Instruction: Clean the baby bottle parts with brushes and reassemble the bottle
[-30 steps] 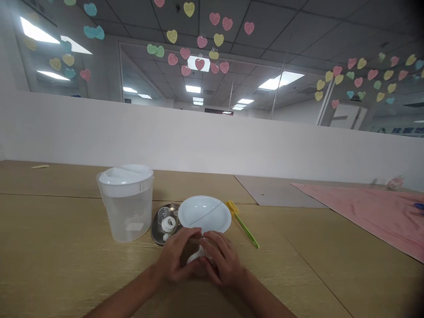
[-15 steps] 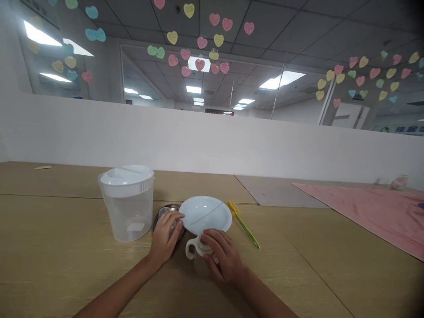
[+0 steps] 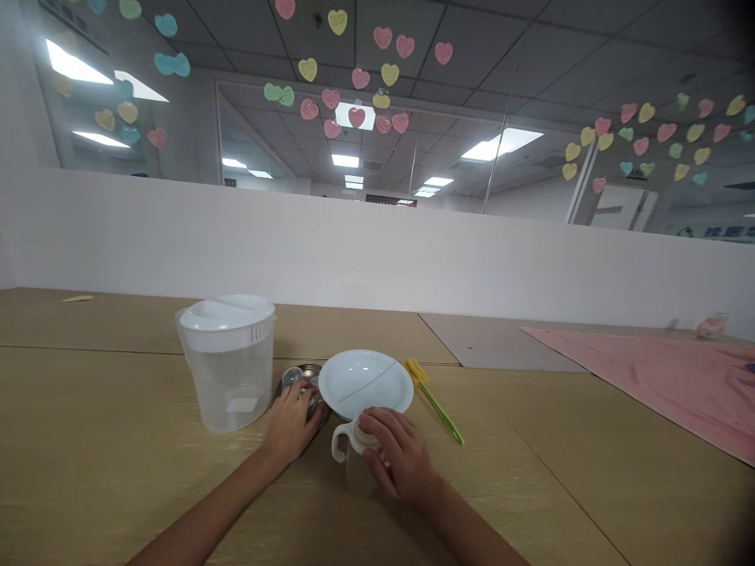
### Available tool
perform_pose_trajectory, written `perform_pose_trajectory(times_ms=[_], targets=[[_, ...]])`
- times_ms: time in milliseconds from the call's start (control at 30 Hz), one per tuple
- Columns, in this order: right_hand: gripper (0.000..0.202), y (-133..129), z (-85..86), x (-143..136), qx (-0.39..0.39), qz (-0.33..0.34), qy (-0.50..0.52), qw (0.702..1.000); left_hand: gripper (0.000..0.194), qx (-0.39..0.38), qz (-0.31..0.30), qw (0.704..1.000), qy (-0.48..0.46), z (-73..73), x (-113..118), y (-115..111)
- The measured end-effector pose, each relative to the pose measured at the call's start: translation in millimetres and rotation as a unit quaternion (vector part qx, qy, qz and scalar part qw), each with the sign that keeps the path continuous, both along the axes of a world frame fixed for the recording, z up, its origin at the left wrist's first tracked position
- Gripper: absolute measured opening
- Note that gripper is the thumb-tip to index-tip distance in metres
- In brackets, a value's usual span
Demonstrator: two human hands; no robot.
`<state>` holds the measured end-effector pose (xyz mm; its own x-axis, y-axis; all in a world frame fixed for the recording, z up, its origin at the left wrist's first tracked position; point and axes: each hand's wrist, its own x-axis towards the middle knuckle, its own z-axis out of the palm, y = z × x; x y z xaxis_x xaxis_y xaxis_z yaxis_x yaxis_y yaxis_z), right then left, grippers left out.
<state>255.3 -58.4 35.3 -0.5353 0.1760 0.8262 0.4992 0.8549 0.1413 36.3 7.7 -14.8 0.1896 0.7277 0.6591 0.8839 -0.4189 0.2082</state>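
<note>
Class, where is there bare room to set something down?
Bare: tabletop left of the lidded tub; also between the brush and pink cloth. Crowded: the middle, left hand over metal tray, right hand on bottle, white bowl just beyond.

- One camera, worn on the person's head, views the worktop [image 3: 135, 472] from the wearer's own side.
- It faces forward and down: both forearms [image 3: 465, 515] run in from the bottom edge to the left fingers [image 3: 293, 398] and right fingers [image 3: 388, 428], low and near the middle.
- These are close to the lens; the white wall [image 3: 377, 251] behind the worktop crosses mid-picture, farther off.
- The view is wide, taking in glass [image 3: 448, 169] and ceiling [image 3: 501, 47] above and a pink cloth [image 3: 661, 385] at right.
- The wall's top edge slants down rightward.
- The jug [image 3: 227, 381] shows lid and side together, seen obliquely from above.
</note>
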Motion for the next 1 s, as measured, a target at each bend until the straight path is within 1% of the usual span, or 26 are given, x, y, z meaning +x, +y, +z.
perform_pose_trajectory(times_ms=[167, 300, 467, 567, 633, 700, 767, 833, 900, 933, 1000], targets=[[0.032, 0, -0.8, 1, -0.007, 0.0, -0.001, 1.0, 0.024, -0.044, -0.02, 0.999, -0.018, 6.6, 0, -4], [0.033, -1, 0.1, 1, -0.012, 0.003, -0.003, 1.0, 0.025, -0.087, -0.008, 0.996, -0.031, 11.2, 0, -6], [0.032, -1, 1.5, 1, -0.002, -0.003, 0.006, 1.0, 0.03, -0.105, 0.0, 0.994, -0.039, 13.1, 2, -7], [0.031, 1, 2.8, 3, -0.002, -0.007, 0.046, 0.999, 0.033, -0.112, 0.0, 0.992, -0.051, 12.9, 2, -8], [0.028, 4, 5.8, 6, -0.022, -0.027, 0.109, 0.993, 0.035, -0.113, 0.001, 0.992, -0.058, 12.7, 3, -8], [0.023, 11, 11.5, 10, -0.079, -0.077, 0.171, 0.979, 0.038, -0.111, 0.001, 0.992, -0.062, 12.9, 3, -9], [0.022, 23, 19.6, 16, -0.17, -0.162, 0.182, 0.955, 0.039, -0.111, 0.001, 0.992, -0.063, 13.5, 4, -9], [0.025, 39, 28.6, 21, -0.267, -0.261, 0.121, 0.92, 0.04, -0.116, 0.007, 0.991, -0.064, 14.5, 4, -9], [0.026, 57, 36.6, 25, -0.327, -0.339, 0.03, 0.881, 0.041, -0.127, 0.016, 0.99, -0.066, 15.8, 5, -9], [0.028, 66, 39.9, 25, -0.344, -0.364, -0.017, 0.865, 0.041, -0.135, 0.018, 0.989, -0.066, 16.6, 5, -9], [0.03, 81, 44.8, 23, -0.361, -0.386, -0.09, 0.844, 0.04, -0.148, 0.018, 0.987, -0.067, 18.4, 5, -10]])
